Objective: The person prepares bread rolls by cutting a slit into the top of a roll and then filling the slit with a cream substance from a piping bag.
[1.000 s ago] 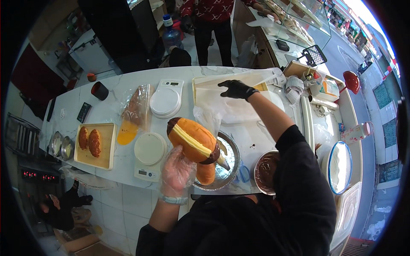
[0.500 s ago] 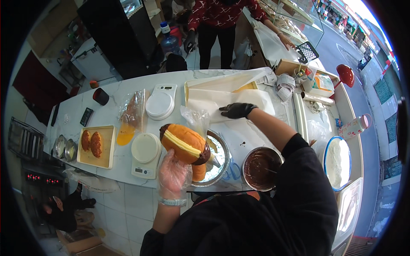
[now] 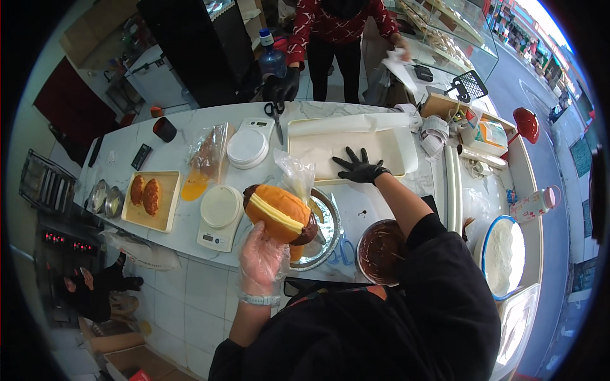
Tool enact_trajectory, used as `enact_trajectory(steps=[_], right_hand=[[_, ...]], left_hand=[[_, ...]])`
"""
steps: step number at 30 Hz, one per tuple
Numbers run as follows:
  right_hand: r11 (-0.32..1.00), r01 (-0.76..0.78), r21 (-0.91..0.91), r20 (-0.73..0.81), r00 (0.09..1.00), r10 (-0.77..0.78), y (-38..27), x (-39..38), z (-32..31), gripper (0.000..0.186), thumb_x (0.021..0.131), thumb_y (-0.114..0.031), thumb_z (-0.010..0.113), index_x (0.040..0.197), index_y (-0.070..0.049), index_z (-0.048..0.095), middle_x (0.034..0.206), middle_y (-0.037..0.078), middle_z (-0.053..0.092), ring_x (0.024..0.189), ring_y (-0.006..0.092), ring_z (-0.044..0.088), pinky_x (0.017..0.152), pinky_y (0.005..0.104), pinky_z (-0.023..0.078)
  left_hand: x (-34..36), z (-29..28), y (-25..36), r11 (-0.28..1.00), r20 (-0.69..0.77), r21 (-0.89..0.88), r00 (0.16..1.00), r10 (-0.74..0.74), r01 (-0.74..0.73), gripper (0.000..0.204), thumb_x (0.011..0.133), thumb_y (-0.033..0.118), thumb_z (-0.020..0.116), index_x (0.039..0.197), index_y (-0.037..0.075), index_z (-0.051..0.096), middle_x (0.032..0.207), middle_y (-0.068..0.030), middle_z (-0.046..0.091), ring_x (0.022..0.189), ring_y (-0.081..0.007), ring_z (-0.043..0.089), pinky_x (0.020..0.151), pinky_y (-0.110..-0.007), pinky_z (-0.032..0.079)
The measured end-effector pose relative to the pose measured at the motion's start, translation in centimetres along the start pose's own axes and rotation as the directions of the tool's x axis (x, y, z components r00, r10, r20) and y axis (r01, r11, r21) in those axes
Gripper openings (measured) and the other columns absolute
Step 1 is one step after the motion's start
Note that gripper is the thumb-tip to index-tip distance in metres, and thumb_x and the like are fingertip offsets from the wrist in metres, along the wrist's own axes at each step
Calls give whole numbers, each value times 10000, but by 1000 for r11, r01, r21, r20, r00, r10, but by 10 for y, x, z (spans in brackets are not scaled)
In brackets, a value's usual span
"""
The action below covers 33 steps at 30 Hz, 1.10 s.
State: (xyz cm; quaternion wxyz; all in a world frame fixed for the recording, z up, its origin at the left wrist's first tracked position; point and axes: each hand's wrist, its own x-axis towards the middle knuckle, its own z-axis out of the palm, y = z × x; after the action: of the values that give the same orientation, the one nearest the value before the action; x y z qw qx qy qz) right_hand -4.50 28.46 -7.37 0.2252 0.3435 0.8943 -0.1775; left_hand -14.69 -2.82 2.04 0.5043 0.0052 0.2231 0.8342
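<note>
My left hand (image 3: 264, 259), in a clear plastic glove, grips a split bread roll (image 3: 279, 213) with a yellow filling stripe and dark chocolate on both ends. It is held above a round foil pan (image 3: 333, 236), partly hiding it. My right hand (image 3: 361, 167), black-gloved, is open with fingers spread on the white paper (image 3: 324, 149) lining a pale rectangular tray (image 3: 327, 182). Behind the roll lies a clear plastic bag (image 3: 296, 170). A metal bowl of melted chocolate (image 3: 380, 249) sits close to my right forearm, with blue-handled scissors (image 3: 343, 254) beside it.
Two white scales (image 3: 219, 216), a tray with two browned breads (image 3: 171, 216) and small metal bowls (image 3: 114, 202) stand to the left. Across the table, a co-worker's black-gloved hand (image 3: 289, 86) is at black scissors (image 3: 277, 119). A white-filled basin (image 3: 505, 257) stands at right.
My right hand has spread its fingers on the paper, which now lies down inside the tray. The co-worker's gloved hand and scissors have come to the table edge. The roll stays held.
</note>
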Motion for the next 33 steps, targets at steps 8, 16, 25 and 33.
enact_trajectory(steps=[8,16,25,33], right_hand=[[994,-108,30,-117,987,110,17,11,-13,641,794,-575,465,1348,-453,167,1469,-9,38,1328,385,46,905,744,145],[993,28,115,-393,919,19,11,10,16,327,806,-319,514,1118,-230,556,1178,106,454,1101,326,448,847,550,388],[927,375,0,-476,815,-330,50,-34,13,345,834,-328,500,1034,-67,605,1085,140,582,1007,295,548,896,392,409],[950,288,-117,-584,754,-301,90,-57,44,288,808,-282,544,986,-67,614,966,125,609,880,288,590,794,386,457]], left_hand=[[-8,9,-3,1000,14,8,1000,-3,3,366,870,111,503,1202,-27,435,1167,-138,534,1093,-261,515,946,-418,407],[-10,5,-4,1000,35,10,999,9,-9,369,874,119,499,1211,-16,433,1185,-138,522,1109,-262,504,944,-415,410],[-8,5,-13,999,56,22,997,-45,44,378,881,139,497,1222,-9,426,1206,-151,509,1115,-274,502,946,-423,413],[-2,12,-23,994,75,28,991,-112,110,314,870,145,523,1156,19,492,1130,-100,570,1042,-229,552,850,-375,460]])
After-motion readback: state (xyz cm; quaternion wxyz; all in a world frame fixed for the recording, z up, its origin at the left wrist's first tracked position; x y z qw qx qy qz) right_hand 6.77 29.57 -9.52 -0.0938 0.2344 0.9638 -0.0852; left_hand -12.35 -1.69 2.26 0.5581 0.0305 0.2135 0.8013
